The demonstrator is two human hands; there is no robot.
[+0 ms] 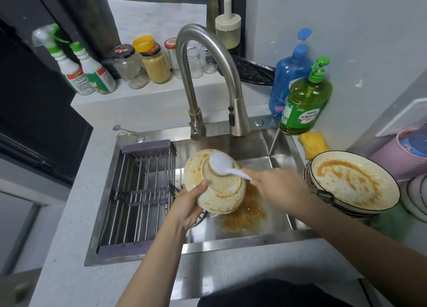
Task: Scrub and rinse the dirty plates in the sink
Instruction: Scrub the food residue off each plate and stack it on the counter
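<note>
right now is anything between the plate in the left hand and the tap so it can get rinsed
Nothing visible blocks it. The left hand holds the plate over the sink, just below and in front of the tap. Only the brush in the right hand rests on the plate's upper side, and no water is running.

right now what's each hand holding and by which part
Left hand holds the plate by its lower left rim, thumb on the underside. Right hand holds the brush by its handle.

I see even, soft indoor light, no hard shadows. Mild glare on the curved brushed-steel faucet [203, 59] & stainless sink rim [242, 243]. Wide-angle bends the edges; green pump soap bottle [305, 103] looks motion-smeared.
</note>
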